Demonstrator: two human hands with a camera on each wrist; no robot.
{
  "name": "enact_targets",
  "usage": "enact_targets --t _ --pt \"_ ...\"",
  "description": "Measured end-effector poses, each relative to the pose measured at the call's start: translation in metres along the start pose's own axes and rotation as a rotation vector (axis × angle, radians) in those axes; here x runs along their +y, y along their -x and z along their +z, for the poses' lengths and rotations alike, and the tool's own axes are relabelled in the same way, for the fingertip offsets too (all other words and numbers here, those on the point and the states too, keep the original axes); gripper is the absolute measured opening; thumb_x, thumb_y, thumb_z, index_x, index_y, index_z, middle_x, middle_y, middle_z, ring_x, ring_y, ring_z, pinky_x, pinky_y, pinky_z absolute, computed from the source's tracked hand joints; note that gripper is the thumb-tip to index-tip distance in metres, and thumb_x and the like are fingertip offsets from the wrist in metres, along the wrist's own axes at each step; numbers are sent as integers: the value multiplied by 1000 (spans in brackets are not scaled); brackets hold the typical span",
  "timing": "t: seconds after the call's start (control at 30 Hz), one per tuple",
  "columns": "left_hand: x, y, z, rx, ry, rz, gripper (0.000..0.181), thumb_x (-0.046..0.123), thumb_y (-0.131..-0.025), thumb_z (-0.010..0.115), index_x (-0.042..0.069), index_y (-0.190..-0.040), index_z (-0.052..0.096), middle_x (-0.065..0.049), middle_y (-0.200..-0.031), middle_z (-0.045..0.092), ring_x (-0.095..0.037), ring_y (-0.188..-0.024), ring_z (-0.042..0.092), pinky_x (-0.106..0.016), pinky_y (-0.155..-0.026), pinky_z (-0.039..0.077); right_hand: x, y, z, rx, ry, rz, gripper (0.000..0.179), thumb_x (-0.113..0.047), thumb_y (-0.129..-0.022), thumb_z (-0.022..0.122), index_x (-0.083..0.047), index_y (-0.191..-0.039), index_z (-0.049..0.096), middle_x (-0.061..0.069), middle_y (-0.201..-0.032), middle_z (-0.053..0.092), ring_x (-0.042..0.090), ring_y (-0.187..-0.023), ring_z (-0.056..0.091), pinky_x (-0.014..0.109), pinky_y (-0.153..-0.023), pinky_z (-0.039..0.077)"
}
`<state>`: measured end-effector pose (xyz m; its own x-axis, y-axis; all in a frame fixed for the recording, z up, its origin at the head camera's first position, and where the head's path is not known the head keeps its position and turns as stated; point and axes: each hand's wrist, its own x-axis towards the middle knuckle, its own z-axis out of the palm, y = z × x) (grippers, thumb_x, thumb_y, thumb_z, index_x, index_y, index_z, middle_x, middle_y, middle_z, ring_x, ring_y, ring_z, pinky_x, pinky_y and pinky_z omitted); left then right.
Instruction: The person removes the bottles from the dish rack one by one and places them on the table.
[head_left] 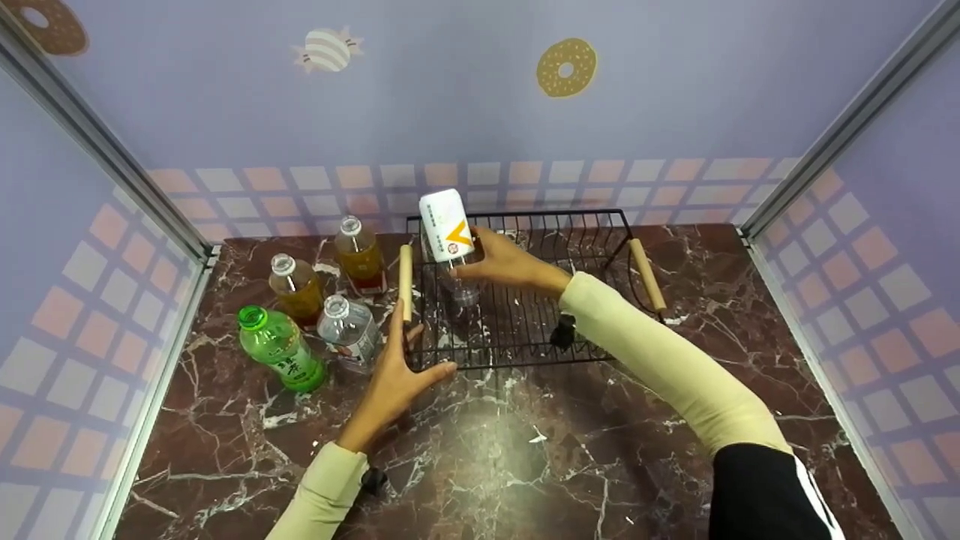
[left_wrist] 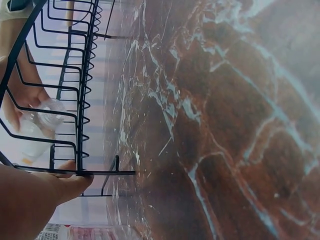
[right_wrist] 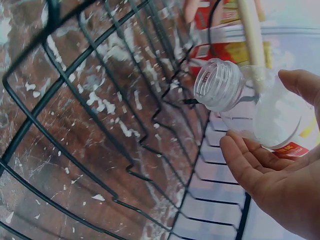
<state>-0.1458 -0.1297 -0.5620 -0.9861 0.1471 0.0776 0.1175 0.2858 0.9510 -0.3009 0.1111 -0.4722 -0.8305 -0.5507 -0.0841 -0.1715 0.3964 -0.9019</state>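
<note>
A black wire rack with wooden handles stands on the marbled surface. At its left end my left hand grips the frame, the thumb along the front corner. My right hand holds a clear plastic bottle with a white label and an orange mark over the rack's left part. The bottle is tilted upside down. In the right wrist view its uncapped neck points toward the wires, with thumb and fingers around the body. Through the rack's wires, the left wrist view shows the bottle neck.
Left of the rack stand a green bottle with a green cap, a clear uncapped bottle, and two bottles with amber contents, one nearer and one farther back. Patterned walls enclose the back and both sides.
</note>
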Motion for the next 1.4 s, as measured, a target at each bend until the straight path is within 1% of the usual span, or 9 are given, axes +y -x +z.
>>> enact_targets --t 0.17,0.27,0.37,0.43,0.6,0.73,1.0,1.23,1.4 --pt "1 0 0 -10 8 -1 137 31 -84 100 19 -179 1 -31 -172 36 -41 -155 48 -73 -128 28 -12 19 -5 19 26 -33 78 -17 -95 88 2 -156 43 18 -134 70 33 -119 71 42 -102 63" --pt "1 0 -1 -10 21 -11 138 31 -83 100 20 -179 2 -29 -174 34 -41 -155 47 -70 -128 31 -18 30 -5 23 50 -56 82 -18 -94 90 3 -158 43 17 -134 70 31 -119 71 40 -103 62" --pt "0 -1 -1 -7 29 -13 138 30 -82 101 21 -179 2 -27 -177 26 -40 -155 47 -68 -127 34 -21 41 -6 22 58 -70 83 -18 -93 90 4 -158 44 17 -134 70 28 -118 71 37 -104 62" --pt "1 0 -1 -8 27 -10 138 31 -83 100 22 -179 1 -26 -179 22 -40 -156 47 -67 -127 35 -22 49 -7 23 51 -64 82 -17 -93 90 3 -157 44 16 -134 70 28 -117 71 38 -103 62" --pt "2 1 -2 -11 17 -16 138 32 -84 99 27 -179 0 -27 -178 25 -39 -156 47 -67 -125 38 -23 67 -10 31 20 -44 84 -18 -92 91 4 -158 43 20 -136 70 32 -117 73 41 -102 63" --pt "1 1 -3 -9 12 -15 137 31 -85 99 28 -179 -1 -26 -179 22 -39 -156 46 -67 -125 39 -20 81 -13 40 38 -49 87 -20 -92 91 4 -159 41 20 -135 70 34 -118 73 41 -103 63" --pt "-1 0 -2 -7 18 -5 137 31 -85 99 23 -179 0 -31 -175 30 -40 -156 47 -68 -127 35 -14 108 -21 78 48 -29 86 -17 -93 90 3 -161 41 17 -135 70 34 -121 72 42 -106 62" --pt "0 1 -3 -13 14 -13 137 32 -84 99 28 -179 -1 -31 -172 37 -40 -156 47 -69 -127 34 -10 126 -28 95 -21 -14 81 -14 -94 89 1 -159 43 21 -135 70 39 -120 72 41 -99 65" --pt "0 0 -3 -14 17 -10 136 31 -85 99 29 -179 0 -31 -171 38 -41 -156 47 -69 -127 34 -5 138 -35 135 31 -19 79 -17 -93 89 0 -157 46 17 -132 72 39 -121 72 42 -102 64"
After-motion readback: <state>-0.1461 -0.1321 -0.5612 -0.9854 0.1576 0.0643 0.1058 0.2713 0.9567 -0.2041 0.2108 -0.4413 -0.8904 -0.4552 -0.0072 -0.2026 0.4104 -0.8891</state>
